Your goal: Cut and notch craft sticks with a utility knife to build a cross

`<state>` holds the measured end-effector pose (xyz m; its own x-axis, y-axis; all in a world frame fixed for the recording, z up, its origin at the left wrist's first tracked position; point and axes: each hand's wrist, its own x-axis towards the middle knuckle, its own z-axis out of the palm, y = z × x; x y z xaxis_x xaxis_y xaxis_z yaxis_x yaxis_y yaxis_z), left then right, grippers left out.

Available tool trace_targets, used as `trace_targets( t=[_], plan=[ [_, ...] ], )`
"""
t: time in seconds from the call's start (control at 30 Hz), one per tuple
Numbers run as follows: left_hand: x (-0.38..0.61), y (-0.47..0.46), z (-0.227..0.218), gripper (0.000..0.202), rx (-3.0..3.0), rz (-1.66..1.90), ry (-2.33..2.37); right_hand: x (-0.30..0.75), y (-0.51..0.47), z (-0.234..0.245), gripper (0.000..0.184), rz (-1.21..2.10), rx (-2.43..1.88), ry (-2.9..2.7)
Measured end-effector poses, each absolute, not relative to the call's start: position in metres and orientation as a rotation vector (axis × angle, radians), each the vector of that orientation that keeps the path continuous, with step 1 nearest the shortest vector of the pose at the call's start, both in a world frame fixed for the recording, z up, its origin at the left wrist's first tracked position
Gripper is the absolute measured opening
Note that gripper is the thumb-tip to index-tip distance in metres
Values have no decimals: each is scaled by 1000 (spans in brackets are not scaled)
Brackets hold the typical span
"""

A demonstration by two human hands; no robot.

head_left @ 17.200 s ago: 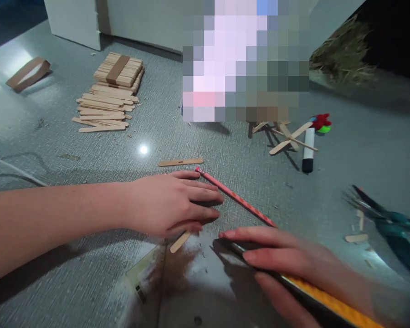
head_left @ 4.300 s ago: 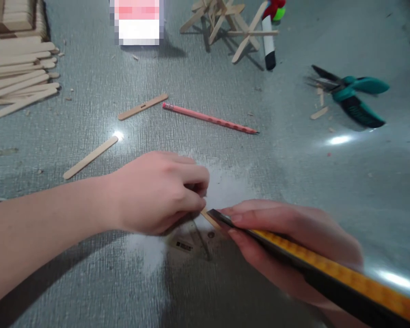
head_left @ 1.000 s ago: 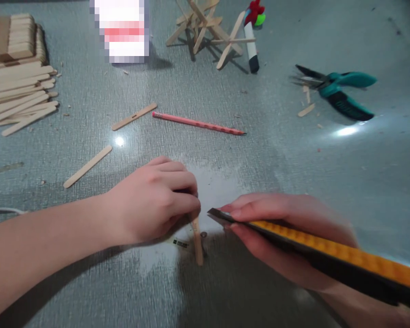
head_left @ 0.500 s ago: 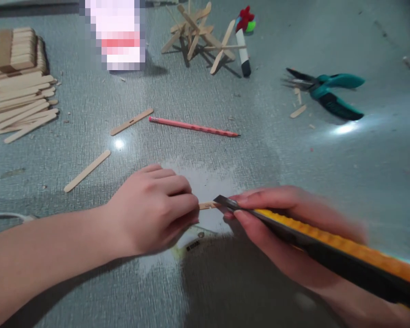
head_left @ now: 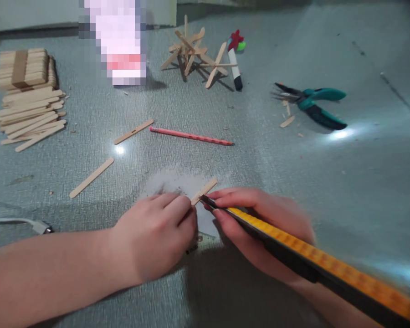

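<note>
"Grip first: how did both hands stand?"

"Right hand [head_left: 276, 205]: fingers closed around the knife [head_left: 280, 236], close to its front end. Left hand [head_left: 160, 232]: fingers curled, pinching the near end of the wooden stick [head_left: 207, 188]; that end was hidden by the hand."

"What had changed?"

"Stick direction. Half a second earlier it ran nearly level from the left hand toward the knife, blade [head_left: 204, 199] over its right-hand part. At this reading it slanted up and to the right, and the blade tip sat at the small cut marks [head_left: 197, 197], just beside the left fingers."

"Contact?"

"Tip appeared to meet the wood. Whether it bit in, could not tell."

"Meaning for the work?"

"Judged: turning the stick gave the blade a fresh angle on the marked spot. Fingertips were near the edge, so a slip looked risky."

"Surroundings?"

"Unchanged on the desk [head_left: 328, 191]: pencil [head_left: 191, 136] beyond the hands, eraser end just beside the slotted stick [head_left: 136, 130]. Plain stick [head_left: 91, 178] lay apart, farther left."
</note>
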<state>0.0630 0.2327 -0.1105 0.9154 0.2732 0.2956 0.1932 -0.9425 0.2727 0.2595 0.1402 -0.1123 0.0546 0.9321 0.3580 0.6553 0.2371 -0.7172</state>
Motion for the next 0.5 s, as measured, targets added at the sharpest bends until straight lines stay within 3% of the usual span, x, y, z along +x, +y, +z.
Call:
trace_targets(
  t=[0.5],
  plan=[
    [64, 235, -106, 28, 2804, 506, 334, 263, 143, -115, 17, 389, -1447, -1792]
  ],
)
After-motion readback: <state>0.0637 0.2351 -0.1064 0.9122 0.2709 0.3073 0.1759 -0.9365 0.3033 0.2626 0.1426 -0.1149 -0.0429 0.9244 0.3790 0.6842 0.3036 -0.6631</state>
